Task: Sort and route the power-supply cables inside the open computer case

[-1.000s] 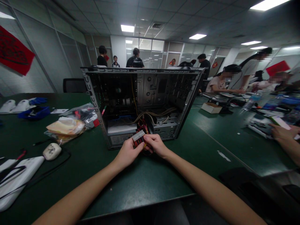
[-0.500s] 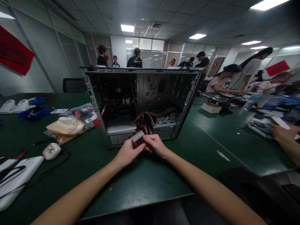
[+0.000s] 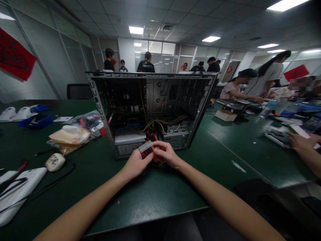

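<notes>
A white multi-pin power connector (image 3: 145, 146) with red, yellow and black wires is between my hands, in front of an open computer case (image 3: 152, 75). My left hand (image 3: 136, 163) is closed on the connector, thumb across its wires. My right hand (image 3: 166, 153) pinches the wires just beside the connector; its fingertips are partly hidden. The wire bundle (image 3: 151, 133) runs back into the case, next to the power supply (image 3: 129, 136). Grey cables (image 3: 163, 124) lie across the inside of the case, above the metal drive bays (image 3: 177, 139).
Left on the green table (image 3: 160, 190) lie a plastic bag of parts (image 3: 71, 135), a blue tray (image 3: 36, 121), a white mouse-like object (image 3: 55, 162) and a white device (image 3: 23, 190) with black cable. At right are a small box (image 3: 225, 115), bottles and a co-worker's hand (image 3: 302, 144).
The connector has shifted slightly left and tilted, showing more of its pin face. My right hand has moved slightly left along the wires. The case has not moved.
</notes>
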`<state>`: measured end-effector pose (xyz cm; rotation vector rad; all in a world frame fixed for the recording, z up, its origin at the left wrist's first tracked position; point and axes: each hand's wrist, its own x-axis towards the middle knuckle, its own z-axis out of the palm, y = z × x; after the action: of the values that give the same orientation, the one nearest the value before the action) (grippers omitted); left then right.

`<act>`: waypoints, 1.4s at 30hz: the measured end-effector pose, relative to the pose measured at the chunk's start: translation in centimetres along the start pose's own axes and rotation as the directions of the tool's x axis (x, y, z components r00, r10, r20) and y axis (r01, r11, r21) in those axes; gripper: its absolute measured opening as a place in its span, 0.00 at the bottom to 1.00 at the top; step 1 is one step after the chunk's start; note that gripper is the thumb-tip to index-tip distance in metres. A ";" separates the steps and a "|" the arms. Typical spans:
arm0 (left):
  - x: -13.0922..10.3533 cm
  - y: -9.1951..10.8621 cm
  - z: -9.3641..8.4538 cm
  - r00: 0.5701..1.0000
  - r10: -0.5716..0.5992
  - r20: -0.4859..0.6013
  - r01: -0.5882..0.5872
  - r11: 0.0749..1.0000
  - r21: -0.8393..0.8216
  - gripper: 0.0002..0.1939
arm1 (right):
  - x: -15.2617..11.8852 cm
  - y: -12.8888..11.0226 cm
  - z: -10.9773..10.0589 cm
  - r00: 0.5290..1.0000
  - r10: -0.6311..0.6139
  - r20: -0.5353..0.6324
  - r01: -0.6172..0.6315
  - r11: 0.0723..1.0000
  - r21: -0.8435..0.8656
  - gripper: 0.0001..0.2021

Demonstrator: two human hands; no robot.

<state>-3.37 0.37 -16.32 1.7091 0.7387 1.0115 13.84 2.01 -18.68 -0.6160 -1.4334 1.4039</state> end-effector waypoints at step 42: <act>-0.1 0.9 0.0 0.998 -0.063 0.011 0.063 0.997 0.033 0.10 | 0.2 -0.5 -0.1 0.995 0.072 0.067 -0.079 0.991 0.104 0.13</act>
<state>-3.40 0.03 -15.50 1.7077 0.8002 0.9491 13.99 2.11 -18.22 -0.5669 -1.3867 1.5616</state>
